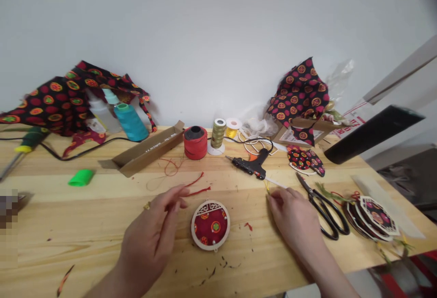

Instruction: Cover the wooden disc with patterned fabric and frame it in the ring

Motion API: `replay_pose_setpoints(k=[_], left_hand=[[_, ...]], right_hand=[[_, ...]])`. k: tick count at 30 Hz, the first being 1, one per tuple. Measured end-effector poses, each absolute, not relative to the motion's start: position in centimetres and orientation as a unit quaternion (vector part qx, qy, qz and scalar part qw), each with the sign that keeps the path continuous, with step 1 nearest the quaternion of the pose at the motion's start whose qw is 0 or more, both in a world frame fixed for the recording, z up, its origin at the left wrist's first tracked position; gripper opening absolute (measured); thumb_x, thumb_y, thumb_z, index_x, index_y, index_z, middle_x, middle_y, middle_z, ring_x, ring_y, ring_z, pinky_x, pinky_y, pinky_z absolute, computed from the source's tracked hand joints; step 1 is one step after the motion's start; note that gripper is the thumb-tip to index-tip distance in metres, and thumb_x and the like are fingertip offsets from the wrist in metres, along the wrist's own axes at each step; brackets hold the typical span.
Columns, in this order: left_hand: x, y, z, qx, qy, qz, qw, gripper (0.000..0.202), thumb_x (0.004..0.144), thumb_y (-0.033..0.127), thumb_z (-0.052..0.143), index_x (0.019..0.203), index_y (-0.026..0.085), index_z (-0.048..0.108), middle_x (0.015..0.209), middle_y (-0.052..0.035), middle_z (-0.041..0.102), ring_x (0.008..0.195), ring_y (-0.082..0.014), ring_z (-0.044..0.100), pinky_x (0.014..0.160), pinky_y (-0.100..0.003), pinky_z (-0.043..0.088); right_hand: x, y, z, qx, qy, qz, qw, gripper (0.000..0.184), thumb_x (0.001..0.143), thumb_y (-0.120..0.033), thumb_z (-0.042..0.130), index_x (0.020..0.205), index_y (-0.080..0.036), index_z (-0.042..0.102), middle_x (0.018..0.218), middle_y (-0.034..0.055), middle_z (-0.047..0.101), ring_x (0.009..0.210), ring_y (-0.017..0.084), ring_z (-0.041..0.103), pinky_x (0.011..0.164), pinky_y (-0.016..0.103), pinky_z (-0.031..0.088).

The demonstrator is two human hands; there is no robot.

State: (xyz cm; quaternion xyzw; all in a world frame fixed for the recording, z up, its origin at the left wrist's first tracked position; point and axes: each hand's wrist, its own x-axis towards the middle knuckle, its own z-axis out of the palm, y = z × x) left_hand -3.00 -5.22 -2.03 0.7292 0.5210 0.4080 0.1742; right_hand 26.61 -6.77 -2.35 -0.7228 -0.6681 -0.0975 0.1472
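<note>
My left hand [150, 234] is closed in a pinch on a red cord [198, 192], whose two ends stick out to the right past the fingertips. Just right of it lies a round wooden-framed ornament [210, 225], with dark red patterned fabric inside and fretwork across its top. My right hand [293, 213] has its fingers pressed together at a thin yellow cord [267, 186], on the table beside the hot glue gun [251, 166]. What lies under its fingertips is hidden. Black-handled scissors [324, 209] rest to the right of that hand.
Finished-looking ornaments [372, 218] lie stacked at the right edge. Along the wall stand a red thread spool [195, 143], a green spool [218, 133], a teal thread cone [131, 122] and an open cardboard box [150, 150]. A black cylinder [372, 134] stands tilted at the back right.
</note>
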Motion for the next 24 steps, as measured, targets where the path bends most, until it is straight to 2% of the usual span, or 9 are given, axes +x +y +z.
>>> replay_pose_setpoints(k=[2, 4, 7, 9, 12, 15, 19, 24], left_hand=[[-3.0, -5.3, -2.0, 0.743, 0.505, 0.410, 0.155, 0.030, 0.092, 0.021, 0.046, 0.121, 0.026, 0.054, 0.093, -0.0010, 0.070, 0.086, -0.0166, 0.069, 0.077, -0.027, 0.053], [-3.0, -5.2, -1.8, 0.747, 0.491, 0.422, 0.148, 0.029, 0.091, 0.020, 0.048, 0.118, 0.025, 0.057, 0.093, -0.0013, 0.070, 0.084, -0.0158, 0.068, 0.079, -0.026, 0.053], [-2.7, -5.4, -1.1, 0.724, 0.492, 0.442, 0.198, 0.025, 0.088, 0.022, 0.052, 0.109, 0.026, 0.065, 0.087, 0.0001, 0.072, 0.080, -0.0162, 0.068, 0.078, -0.027, 0.053], [-2.2, -5.7, -0.3, 0.675, 0.520, 0.434, 0.294, 0.022, 0.085, 0.029, 0.057, 0.102, 0.027, 0.070, 0.073, 0.0017, 0.072, 0.065, -0.0157, 0.065, 0.066, -0.026, 0.053], [-1.0, -6.5, 1.0, 0.533, 0.556, 0.354, 0.531, 0.025, 0.081, 0.040, 0.061, 0.093, 0.023, 0.076, 0.054, 0.0016, 0.067, 0.044, -0.0121, 0.052, 0.045, -0.022, 0.043], [0.2, -7.2, 1.4, 0.402, 0.522, 0.294, 0.692, 0.031, 0.078, 0.043, 0.066, 0.094, 0.019, 0.076, 0.047, 0.0013, 0.063, 0.039, -0.0083, 0.042, 0.040, -0.019, 0.032], [0.8, -7.7, 0.9, 0.342, 0.467, 0.311, 0.754, 0.028, 0.075, 0.040, 0.073, 0.094, 0.020, 0.076, 0.051, 0.0006, 0.064, 0.043, -0.0068, 0.042, 0.041, -0.017, 0.026], [0.6, -7.8, 1.0, 0.322, 0.467, 0.336, 0.752, 0.023, 0.075, 0.039, 0.073, 0.081, 0.016, 0.076, 0.049, 0.0018, 0.057, 0.042, -0.0056, 0.038, 0.040, -0.017, 0.018]], right_hand=[[26.4, -7.0, -2.1, -0.720, -0.673, -0.094, 0.145, 0.019, 0.081, -0.017, 0.055, 0.064, -0.019, 0.063, 0.065, 0.0075, 0.065, 0.062, 0.024, 0.061, 0.057, 0.033, 0.038], [26.1, -7.5, -1.5, -0.717, -0.673, -0.072, 0.165, 0.021, 0.080, -0.018, 0.054, 0.061, -0.020, 0.062, 0.062, 0.0062, 0.065, 0.056, 0.022, 0.060, 0.052, 0.031, 0.038], [25.0, -8.6, -0.1, -0.696, -0.666, 0.034, 0.267, 0.019, 0.083, -0.024, 0.054, 0.065, -0.021, 0.062, 0.059, 0.0023, 0.064, 0.051, 0.018, 0.058, 0.047, 0.027, 0.039], [23.7, -9.3, 0.8, -0.654, -0.668, 0.121, 0.334, 0.023, 0.085, -0.027, 0.053, 0.064, -0.022, 0.059, 0.058, 0.0004, 0.061, 0.051, 0.016, 0.057, 0.044, 0.024, 0.039], [21.3, -10.2, 1.5, -0.601, -0.675, 0.184, 0.386, 0.021, 0.088, -0.025, 0.053, 0.068, -0.022, 0.059, 0.061, -0.0003, 0.059, 0.056, 0.014, 0.057, 0.046, 0.022, 0.041], [19.1, -10.7, 1.2, -0.560, -0.696, 0.194, 0.405, 0.016, 0.089, -0.021, 0.055, 0.074, -0.021, 0.061, 0.065, 0.0003, 0.060, 0.060, 0.014, 0.059, 0.055, 0.024, 0.046], [17.0, -10.7, 0.6, -0.516, -0.733, 0.172, 0.408, 0.014, 0.086, -0.014, 0.055, 0.075, -0.020, 0.061, 0.067, 0.0024, 0.062, 0.064, 0.016, 0.061, 0.058, 0.025, 0.047], [16.1, -10.5, 0.8, -0.495, -0.735, 0.167, 0.432, 0.014, 0.085, -0.012, 0.056, 0.075, -0.020, 0.063, 0.067, 0.0032, 0.063, 0.066, 0.016, 0.060, 0.058, 0.025, 0.047]])
